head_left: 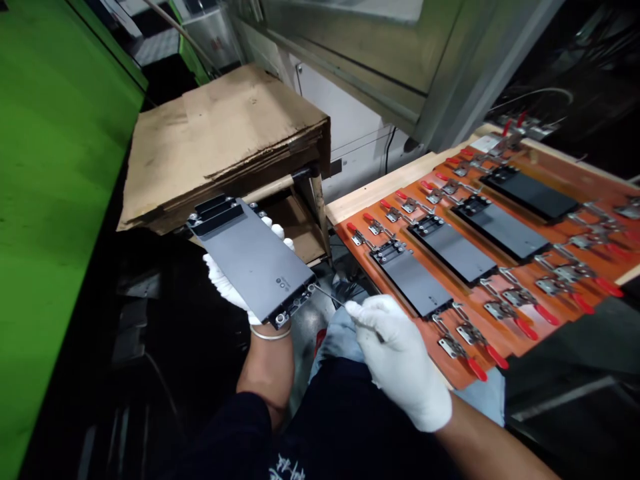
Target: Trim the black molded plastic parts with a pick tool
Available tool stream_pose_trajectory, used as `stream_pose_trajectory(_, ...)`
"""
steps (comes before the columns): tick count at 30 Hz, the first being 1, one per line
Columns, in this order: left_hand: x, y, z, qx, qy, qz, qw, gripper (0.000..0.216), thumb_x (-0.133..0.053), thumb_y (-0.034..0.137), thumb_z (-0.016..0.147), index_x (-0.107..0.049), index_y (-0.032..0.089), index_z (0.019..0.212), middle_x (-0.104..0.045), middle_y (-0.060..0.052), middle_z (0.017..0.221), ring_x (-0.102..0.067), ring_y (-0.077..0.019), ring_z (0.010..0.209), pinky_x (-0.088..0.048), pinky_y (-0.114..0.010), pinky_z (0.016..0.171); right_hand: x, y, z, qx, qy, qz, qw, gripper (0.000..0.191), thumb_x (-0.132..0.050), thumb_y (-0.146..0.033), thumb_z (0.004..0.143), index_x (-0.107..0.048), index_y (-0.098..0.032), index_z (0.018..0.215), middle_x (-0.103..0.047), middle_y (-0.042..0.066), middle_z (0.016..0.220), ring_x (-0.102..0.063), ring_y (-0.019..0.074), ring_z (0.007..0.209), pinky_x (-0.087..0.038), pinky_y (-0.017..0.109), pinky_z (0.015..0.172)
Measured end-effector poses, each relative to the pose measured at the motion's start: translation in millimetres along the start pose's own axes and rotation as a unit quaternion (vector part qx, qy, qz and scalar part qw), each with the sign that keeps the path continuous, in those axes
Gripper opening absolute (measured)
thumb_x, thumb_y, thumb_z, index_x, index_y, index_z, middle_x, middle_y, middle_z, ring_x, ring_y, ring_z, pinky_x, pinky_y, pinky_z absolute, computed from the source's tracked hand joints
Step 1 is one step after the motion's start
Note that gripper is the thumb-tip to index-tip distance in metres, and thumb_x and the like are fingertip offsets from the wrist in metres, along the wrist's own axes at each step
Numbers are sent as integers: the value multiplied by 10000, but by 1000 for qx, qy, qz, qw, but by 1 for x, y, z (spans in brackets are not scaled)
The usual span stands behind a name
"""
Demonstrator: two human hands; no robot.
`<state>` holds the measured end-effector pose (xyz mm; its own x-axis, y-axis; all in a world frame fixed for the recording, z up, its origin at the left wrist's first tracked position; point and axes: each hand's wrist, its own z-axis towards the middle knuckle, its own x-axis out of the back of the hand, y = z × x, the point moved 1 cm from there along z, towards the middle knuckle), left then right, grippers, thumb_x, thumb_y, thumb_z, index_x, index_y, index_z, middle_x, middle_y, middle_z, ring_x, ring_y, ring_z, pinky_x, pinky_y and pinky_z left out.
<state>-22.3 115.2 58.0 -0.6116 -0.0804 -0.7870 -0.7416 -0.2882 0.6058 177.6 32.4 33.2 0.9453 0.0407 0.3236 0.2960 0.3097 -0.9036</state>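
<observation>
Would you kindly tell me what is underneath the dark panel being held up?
Under the dark panel sits the gloved left hand; only its fingertips and heel show, the palm is covered. The right hand touches a thin tool to its corner.

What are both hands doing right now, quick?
Left hand: closed on the dark grey panel, gripping it from beneath.
Right hand: closed on a thin metal tool, whose tip touches the panel's lower corner.

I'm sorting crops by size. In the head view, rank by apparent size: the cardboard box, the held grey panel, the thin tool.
1. cardboard box
2. grey panel, nearer the camera, so unsure
3. thin tool
</observation>
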Motion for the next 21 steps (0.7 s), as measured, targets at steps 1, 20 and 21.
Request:
stream_pose_trajectory(1, -3, -1, 0, -15, 11, 9, 1000, 685, -437, 744, 879, -656, 187, 1214, -675, -90, 1213, -589, -257, 1084, -500, -402, 925, -3, 0, -1, -17, -1, 25, 1000, 214, -518, -152, 978, -681, -217, 857, -578, 24, 809, -592, 141, 723, -532, 276, 698)
stream_pose_trajectory(20, 4, -6, 9, -47, -21, 28, 998, 819, -423, 845, 822, -669, 182, 1235, -700, -112, 1205, -615, -298, 1117, -506, -401, 920, 1, 4, 5, -17, 27, 24, 999, 236, -492, -210, 1002, -629, -205, 810, -583, 43, 855, -587, 158, 772, -524, 306, 768)
stream_pose_trajectory(21, 6, -5, 9, -48, -23, 26, 998, 811, -428, 842, 822, -668, 187, 1236, -705, -109, 1203, -619, -298, 1119, -503, -404, 930, 0, 4, 5, -16, 24, 22, 999, 248, -481, -215, 1008, -629, -203, 809, -582, 45, 854, -584, 158, 770, -523, 306, 764)
